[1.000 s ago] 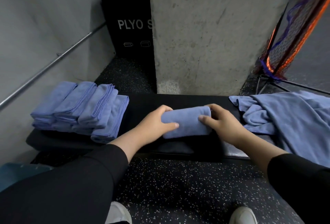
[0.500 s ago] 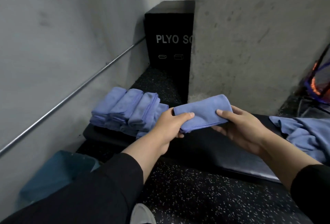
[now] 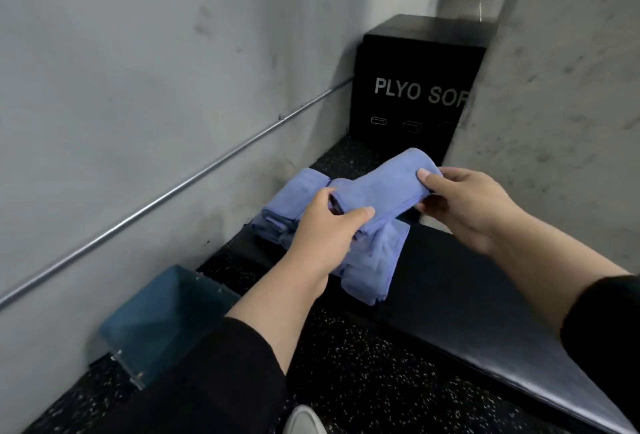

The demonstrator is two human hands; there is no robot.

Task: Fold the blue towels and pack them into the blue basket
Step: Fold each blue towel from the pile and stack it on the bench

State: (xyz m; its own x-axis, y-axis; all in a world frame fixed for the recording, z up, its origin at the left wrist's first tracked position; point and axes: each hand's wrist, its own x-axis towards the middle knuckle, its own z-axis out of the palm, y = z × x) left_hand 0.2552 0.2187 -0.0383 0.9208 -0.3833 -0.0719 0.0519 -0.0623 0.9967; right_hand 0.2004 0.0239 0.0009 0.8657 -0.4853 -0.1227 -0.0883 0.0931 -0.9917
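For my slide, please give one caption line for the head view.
Both hands, left hand and right hand, hold a folded blue towel above the folded stack; blue basket below.

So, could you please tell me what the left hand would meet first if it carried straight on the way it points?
Probably the stack of folded towels on the bench just beyond the left hand, though depth is unclear.

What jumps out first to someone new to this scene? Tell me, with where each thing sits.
The folded blue towel at centre frame, held in the air between the left hand and the right hand. Just under it, a stack of folded towels lies on the black bench. At lower left, the blue basket stands on the speckled floor by the wall.
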